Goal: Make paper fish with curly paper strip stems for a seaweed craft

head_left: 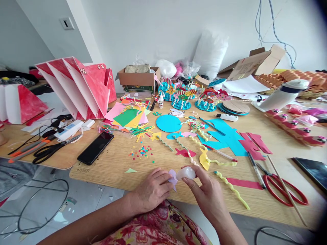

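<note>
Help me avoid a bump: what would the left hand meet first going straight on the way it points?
Probably the white bottle in the right hand: the left hand points that way, holding the lilac paper in front. Whether paper and bottle touch is unclear.

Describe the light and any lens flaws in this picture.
Head view: soft, diffuse light on the pale wall; head view: a bright sheen on the translucent bottle in the right hand; head view: blurred black corners at right, and the tabletop seems bowed, likely by a wide lens.
</note>
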